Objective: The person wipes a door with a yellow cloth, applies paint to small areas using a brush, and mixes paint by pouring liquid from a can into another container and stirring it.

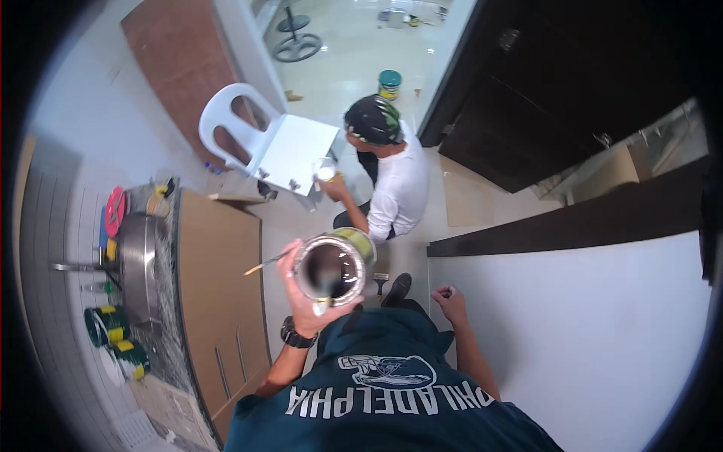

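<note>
My left hand (303,305) grips an open paint can (364,245) from the side, fingers wrapped round it. Dark brown liquid shines inside its smeared metal rim. A paintbrush (322,306) leans in the can at the near rim, its bristle end hidden. Between the same hand's fingers a thin brush (263,264) sticks out to the left, its tip light tan. Lower right, beside the white panel, my right hand (449,304) hangs with curled fingers, and nothing shows in it. A wide brush (382,282) with dark bristles appears near my shoe (397,290).
A person in a white shirt (403,184) crouches ahead, holding a small can (325,169) by a white board (297,151) on a plastic chair (230,98). A counter with a steel sink (141,264) runs along the left. Dark doors (542,98) stand right.
</note>
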Demonstrator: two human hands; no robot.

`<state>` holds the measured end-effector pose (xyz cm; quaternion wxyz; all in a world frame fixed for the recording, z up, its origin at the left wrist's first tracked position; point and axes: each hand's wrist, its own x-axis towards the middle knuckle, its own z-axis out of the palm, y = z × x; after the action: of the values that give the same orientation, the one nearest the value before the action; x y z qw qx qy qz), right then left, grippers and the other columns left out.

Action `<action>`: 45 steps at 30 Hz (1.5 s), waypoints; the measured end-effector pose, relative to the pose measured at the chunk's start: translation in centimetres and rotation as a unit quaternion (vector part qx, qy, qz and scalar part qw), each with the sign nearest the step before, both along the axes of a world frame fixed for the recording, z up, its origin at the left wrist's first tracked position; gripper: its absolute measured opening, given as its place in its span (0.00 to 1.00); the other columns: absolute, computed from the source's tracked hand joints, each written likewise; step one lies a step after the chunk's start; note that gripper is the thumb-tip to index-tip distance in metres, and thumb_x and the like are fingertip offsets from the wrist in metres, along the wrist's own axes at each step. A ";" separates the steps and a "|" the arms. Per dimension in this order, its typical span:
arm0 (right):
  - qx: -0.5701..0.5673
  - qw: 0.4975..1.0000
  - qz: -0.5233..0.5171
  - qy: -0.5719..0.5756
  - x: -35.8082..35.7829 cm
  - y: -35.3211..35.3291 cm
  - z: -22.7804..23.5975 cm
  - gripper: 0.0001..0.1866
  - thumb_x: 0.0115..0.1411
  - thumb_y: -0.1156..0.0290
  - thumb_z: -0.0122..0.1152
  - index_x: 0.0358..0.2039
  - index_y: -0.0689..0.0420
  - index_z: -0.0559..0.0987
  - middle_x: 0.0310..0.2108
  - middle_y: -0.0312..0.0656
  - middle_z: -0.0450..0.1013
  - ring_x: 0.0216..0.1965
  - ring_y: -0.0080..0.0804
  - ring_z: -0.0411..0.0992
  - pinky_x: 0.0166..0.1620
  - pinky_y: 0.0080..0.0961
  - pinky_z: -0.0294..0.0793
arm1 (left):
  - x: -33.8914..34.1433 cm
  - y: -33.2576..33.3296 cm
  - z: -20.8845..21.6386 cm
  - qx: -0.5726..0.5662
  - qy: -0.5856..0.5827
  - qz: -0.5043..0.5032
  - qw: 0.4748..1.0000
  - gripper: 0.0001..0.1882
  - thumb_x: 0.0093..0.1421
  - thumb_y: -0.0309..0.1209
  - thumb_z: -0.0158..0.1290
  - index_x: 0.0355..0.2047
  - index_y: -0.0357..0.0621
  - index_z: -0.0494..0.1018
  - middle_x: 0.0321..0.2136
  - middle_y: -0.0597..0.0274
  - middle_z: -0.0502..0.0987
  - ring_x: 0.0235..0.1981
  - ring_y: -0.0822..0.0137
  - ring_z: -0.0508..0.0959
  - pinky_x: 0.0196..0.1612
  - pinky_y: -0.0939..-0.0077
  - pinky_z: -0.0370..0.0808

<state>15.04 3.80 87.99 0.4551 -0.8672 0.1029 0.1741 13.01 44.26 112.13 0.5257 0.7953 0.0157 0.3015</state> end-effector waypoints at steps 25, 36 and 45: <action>-0.118 0.989 -0.091 0.009 32.7 -2.8 -4.5 0.15 0.52 0.62 0.70 0.38 0.56 0.83 0.34 0.43 0.83 0.37 0.38 0.83 0.46 0.34 0.80 | 19.2 3.2 9.4 0.002 0.027 0.098 0.995 0.63 0.35 0.37 0.75 0.70 0.36 0.52 0.63 0.47 0.63 0.62 0.54 0.68 0.67 0.59 0.65; -0.345 0.886 0.180 0.253 47.2 -19.0 -13.6 0.35 0.56 0.42 0.63 0.45 0.67 0.83 0.47 0.64 0.79 0.53 0.59 0.77 0.57 0.47 0.76 | 40.3 -3.4 5.9 -0.050 0.055 0.276 0.958 0.60 0.36 0.29 0.72 0.70 0.36 0.54 0.64 0.48 0.65 0.63 0.55 0.67 0.69 0.59 0.63; -0.165 0.964 0.117 0.173 64.5 -27.6 -5.1 0.12 0.56 0.64 0.71 0.34 0.60 0.86 0.28 0.45 0.82 0.31 0.36 0.79 0.38 0.32 0.78 | 65.4 -7.4 9.1 -0.047 -0.001 0.333 0.942 0.67 0.37 0.46 0.80 0.71 0.34 0.54 0.65 0.48 0.64 0.64 0.54 0.68 0.69 0.59 0.64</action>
<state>79.53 -23.77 82.85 0.2570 -0.8931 0.1055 0.3538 78.36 36.89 121.25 0.4318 0.7191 0.2933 0.4588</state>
